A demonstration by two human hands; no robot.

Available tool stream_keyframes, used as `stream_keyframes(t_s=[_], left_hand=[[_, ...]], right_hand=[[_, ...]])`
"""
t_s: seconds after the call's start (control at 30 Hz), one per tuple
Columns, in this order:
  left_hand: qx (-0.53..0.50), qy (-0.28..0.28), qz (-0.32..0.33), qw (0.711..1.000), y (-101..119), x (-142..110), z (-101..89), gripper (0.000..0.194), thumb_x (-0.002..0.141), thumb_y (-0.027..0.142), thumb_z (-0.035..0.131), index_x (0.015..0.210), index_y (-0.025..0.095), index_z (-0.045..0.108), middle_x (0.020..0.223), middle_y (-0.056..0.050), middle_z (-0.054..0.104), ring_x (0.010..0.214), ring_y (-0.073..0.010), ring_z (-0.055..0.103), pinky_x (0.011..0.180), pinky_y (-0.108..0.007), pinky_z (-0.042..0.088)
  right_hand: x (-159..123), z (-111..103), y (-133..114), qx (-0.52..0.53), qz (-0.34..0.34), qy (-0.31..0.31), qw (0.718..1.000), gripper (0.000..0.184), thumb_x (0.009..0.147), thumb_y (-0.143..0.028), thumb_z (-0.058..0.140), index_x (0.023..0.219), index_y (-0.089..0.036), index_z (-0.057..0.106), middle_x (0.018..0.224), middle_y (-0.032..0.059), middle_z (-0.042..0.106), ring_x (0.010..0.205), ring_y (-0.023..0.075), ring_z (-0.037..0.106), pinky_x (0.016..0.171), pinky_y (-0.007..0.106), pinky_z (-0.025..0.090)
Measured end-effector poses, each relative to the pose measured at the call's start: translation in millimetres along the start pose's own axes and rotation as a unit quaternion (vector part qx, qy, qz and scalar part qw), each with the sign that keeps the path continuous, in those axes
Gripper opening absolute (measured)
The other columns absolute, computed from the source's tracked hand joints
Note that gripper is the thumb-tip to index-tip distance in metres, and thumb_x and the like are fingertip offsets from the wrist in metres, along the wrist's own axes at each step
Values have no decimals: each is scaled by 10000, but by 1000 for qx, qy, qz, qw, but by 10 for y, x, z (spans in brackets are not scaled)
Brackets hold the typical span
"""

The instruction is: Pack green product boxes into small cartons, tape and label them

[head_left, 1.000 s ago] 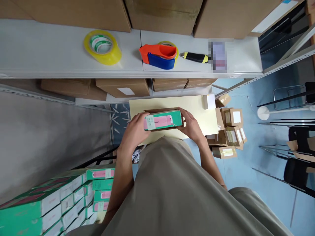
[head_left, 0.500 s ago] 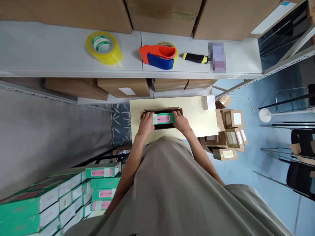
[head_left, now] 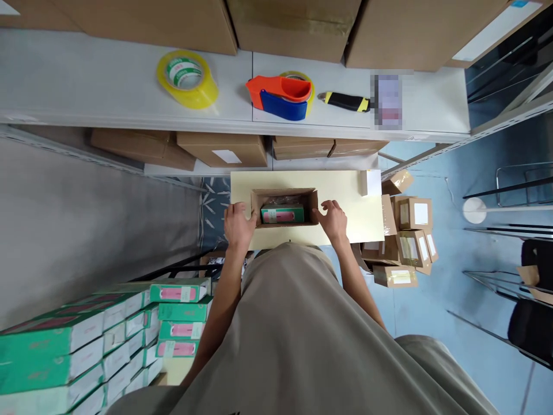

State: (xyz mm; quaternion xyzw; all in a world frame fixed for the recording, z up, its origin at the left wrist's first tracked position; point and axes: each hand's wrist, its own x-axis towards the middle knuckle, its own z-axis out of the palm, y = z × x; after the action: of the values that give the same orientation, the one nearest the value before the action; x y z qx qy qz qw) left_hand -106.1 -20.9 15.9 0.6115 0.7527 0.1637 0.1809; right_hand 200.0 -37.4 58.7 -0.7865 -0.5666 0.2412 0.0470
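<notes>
An uncovered brown cardboard box [head_left: 285,192] stands on the pale yellow tabletop [head_left: 341,222] in front of me. Inside it lies a green product box [head_left: 298,214] with a pink picture, along the near wall; clear plastic shows behind it. My left hand [head_left: 239,226] is at the carton's left end, fingers apart, thumb close to the wall. At the right end, my right hand [head_left: 332,220] has its fingers spread and its thumb near the edge. Neither hand holds anything; whether the thumbs touch the cardboard I cannot tell.
A small white box [head_left: 370,183] sits at the table's right end. On the shelf above lie a yellow tape roll [head_left: 206,92], a tape dispenser [head_left: 280,98] and a utility knife [head_left: 348,102]. Green boxes [head_left: 38,346] are stacked at lower left; cartons [head_left: 410,242] stand on the floor, right.
Both hands have let go of the green product box, which now lies lower inside the carton. They have moved apart, outward to the carton's two ends.
</notes>
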Motion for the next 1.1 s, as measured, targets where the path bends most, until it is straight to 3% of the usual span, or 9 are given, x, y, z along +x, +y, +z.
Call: stream_keyframes(t_s=[0.1,0.2,0.43,0.53,0.67,0.77,0.87,1.1], left_hand=[[17,-20,-25,999,-10,-68,-18,71,980,311,682,981,240,682,1080,-146,784,1119,-372,726,1074,-481,551],[32,-19,-40,999,19,-154,-31,132,1005,308,643,890,251,674,1036,-144,803,1082,-361,743,993,-445,557],[47,2,-73,996,61,-500,-3,174,1006,312,624,880,237,719,1039,-155,820,1045,-351,758,950,-437,555],[33,6,-87,996,38,-756,-89,166,986,306,639,876,233,739,1006,-141,824,1009,-334,771,933,-419,561],[1,26,-110,994,-44,-1180,-341,152,955,313,665,866,233,759,960,-112,835,979,-319,785,920,-398,572],[-28,50,-129,990,-196,-1593,-599,137,923,316,687,851,232,767,951,-97,845,967,-315,795,911,-393,582],[-59,87,-156,982,-449,-2159,-884,129,905,314,695,854,234,782,939,-77,849,935,-303,804,890,-388,594],[-134,193,-249,939,-1240,-3942,-1513,132,909,330,715,811,262,773,897,-20,840,841,-245,779,867,-365,617]], right_hand=[[25,51,21,25,-1,-8,1000,195,1115,-374,656,1169,-227,773,1214,89,787,954,248,751,754,329,470],[37,95,46,48,1,-7,999,251,1135,-354,572,1131,-224,787,1197,94,800,905,240,734,742,327,438],[-87,146,241,78,-22,3,997,282,1110,-323,540,1068,-205,792,1145,108,821,898,254,725,737,324,424],[-263,139,278,83,-27,14,996,280,1089,-327,549,1043,-201,796,1121,113,829,862,250,720,750,327,441],[-613,104,215,84,-46,28,995,278,1055,-359,576,990,-201,795,1068,109,838,790,240,705,767,339,470],[-932,90,83,69,-86,37,993,270,1022,-368,584,943,-210,789,1037,116,844,787,251,721,783,350,502],[-1305,122,-114,54,-131,53,988,245,988,-370,598,895,-228,775,988,108,849,772,261,738,798,365,534],[-2461,482,-793,41,-263,73,961,234,940,-417,630,856,-239,756,798,71,798,633,246,694,775,383,556]])
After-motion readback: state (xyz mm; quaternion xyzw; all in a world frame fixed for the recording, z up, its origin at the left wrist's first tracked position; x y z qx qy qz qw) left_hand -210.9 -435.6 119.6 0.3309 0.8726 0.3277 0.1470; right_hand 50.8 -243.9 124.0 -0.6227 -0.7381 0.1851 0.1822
